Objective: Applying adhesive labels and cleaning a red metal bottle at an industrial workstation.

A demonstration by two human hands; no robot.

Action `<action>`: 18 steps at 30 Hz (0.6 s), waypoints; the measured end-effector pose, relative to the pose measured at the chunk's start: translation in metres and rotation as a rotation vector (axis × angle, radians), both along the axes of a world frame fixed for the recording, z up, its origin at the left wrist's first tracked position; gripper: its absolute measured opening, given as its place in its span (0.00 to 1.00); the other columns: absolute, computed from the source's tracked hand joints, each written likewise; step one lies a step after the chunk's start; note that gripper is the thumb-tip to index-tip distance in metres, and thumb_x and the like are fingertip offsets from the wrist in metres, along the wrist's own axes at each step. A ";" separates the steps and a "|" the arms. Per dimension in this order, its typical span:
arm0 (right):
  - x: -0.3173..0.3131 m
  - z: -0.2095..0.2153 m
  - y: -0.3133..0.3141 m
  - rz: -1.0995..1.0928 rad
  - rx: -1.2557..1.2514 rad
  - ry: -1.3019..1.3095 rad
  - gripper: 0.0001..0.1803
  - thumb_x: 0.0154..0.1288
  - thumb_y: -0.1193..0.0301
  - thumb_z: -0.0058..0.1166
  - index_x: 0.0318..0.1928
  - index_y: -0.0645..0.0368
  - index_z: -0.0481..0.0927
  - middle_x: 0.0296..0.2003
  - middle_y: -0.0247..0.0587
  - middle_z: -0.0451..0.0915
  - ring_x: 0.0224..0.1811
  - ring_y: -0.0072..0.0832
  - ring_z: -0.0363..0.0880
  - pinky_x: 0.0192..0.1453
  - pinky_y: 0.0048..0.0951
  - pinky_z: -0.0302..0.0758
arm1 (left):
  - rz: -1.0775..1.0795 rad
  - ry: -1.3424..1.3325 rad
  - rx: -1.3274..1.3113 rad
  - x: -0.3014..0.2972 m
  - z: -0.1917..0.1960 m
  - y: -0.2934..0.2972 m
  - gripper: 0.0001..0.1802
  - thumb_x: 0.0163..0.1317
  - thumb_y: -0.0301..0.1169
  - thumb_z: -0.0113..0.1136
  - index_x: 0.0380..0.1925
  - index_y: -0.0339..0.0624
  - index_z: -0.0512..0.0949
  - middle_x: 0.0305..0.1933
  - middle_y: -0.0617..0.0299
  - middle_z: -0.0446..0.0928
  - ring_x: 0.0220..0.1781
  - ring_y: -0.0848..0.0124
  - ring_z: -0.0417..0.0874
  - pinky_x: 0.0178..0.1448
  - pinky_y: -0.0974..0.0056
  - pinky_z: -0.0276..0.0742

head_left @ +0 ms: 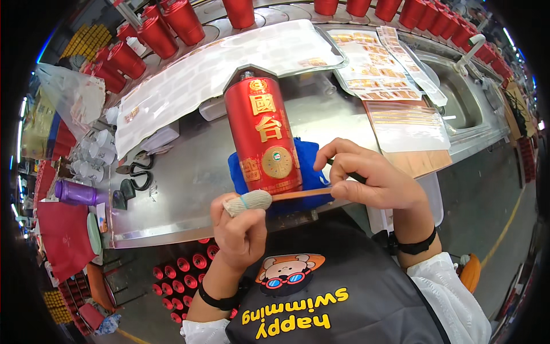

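Red bottle (255,123): at the middle of the worktable, neck end away from the person and base end toward the near edge; gold characters and a round gold emblem face up toward the view. Whether it lies flat or leans cannot be told.
Thin orange-brown strip (301,194): stretched crosswise between the two hands, just by the bottle's base; contact with the bottle cannot be made out.
Blue cloth (310,156): bunched under the bottle's lower part, showing on both sides.
Left hand (240,232): fingers curled, pinching the strip's left end; a pale knitted cover (252,202) with a blue-green band sits on one digit.
Right hand (375,178): partly curled, thumb and fingertip pinched on the strip's right end, index finger arched nearer the bottle; a slim dark object (356,177) also rests within the grip, its kind unclear.
Worktable (183,186): a wide stretch of bare metal runs left from the bottle to black-handled scissors (139,167); a narrower band lies on the right.
Near edge: passes close to the bottle's base, both wrists on the person's side of it.
Far side: a long white-covered tray (200,77) bounds the room behind the neck.
Right side: sticker sheets (372,69) on a tray, then a wooden board (412,163) beyond the right hand and a sink (455,106) farther off.
Back rim: more red bottles (158,37) in a curving row.
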State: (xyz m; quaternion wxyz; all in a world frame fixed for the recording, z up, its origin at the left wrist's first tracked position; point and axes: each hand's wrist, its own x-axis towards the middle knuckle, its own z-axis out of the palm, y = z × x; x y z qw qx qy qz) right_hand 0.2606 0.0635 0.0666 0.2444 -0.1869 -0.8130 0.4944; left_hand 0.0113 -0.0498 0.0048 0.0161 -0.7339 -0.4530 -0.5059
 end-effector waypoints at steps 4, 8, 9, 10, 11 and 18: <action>0.007 -0.019 0.001 -0.053 -0.026 -0.037 0.11 0.67 0.66 0.56 0.34 0.61 0.75 0.44 0.43 0.74 0.48 0.35 0.71 0.53 0.32 0.68 | -0.009 0.073 0.041 0.003 0.005 0.004 0.17 0.51 0.18 0.61 0.41 0.46 0.74 0.40 0.54 0.78 0.41 0.54 0.75 0.44 0.56 0.73; 0.008 -0.027 0.003 -0.072 -0.077 -0.036 0.11 0.67 0.66 0.55 0.35 0.62 0.75 0.42 0.42 0.74 0.47 0.34 0.71 0.53 0.31 0.68 | -0.043 0.232 0.052 0.003 0.010 0.007 0.14 0.57 0.21 0.61 0.41 0.46 0.72 0.40 0.53 0.78 0.41 0.53 0.74 0.45 0.55 0.72; 0.008 -0.028 0.003 -0.076 -0.079 -0.033 0.11 0.67 0.66 0.55 0.35 0.62 0.75 0.42 0.42 0.74 0.47 0.34 0.71 0.53 0.31 0.68 | -0.065 0.268 0.055 0.003 0.012 0.009 0.14 0.55 0.20 0.62 0.41 0.47 0.73 0.40 0.54 0.78 0.41 0.54 0.74 0.44 0.55 0.72; 0.008 -0.029 0.003 -0.078 -0.074 -0.028 0.11 0.67 0.66 0.55 0.35 0.62 0.75 0.42 0.42 0.74 0.47 0.34 0.71 0.53 0.31 0.68 | -0.069 0.270 0.054 0.003 0.013 0.010 0.14 0.55 0.20 0.62 0.41 0.47 0.73 0.40 0.54 0.78 0.41 0.54 0.74 0.44 0.55 0.72; 0.008 -0.030 0.004 -0.077 -0.068 -0.022 0.11 0.68 0.65 0.55 0.35 0.62 0.75 0.42 0.42 0.74 0.47 0.34 0.71 0.53 0.31 0.69 | -0.092 0.306 0.068 0.003 0.015 0.011 0.16 0.52 0.20 0.62 0.40 0.47 0.74 0.41 0.54 0.78 0.41 0.55 0.74 0.43 0.55 0.71; 0.007 -0.032 0.004 -0.083 -0.092 -0.030 0.12 0.68 0.65 0.55 0.37 0.63 0.76 0.42 0.42 0.74 0.46 0.34 0.72 0.52 0.31 0.69 | -0.142 0.490 0.128 0.006 0.023 0.023 0.19 0.41 0.22 0.65 0.37 0.49 0.77 0.41 0.61 0.78 0.39 0.62 0.72 0.39 0.59 0.70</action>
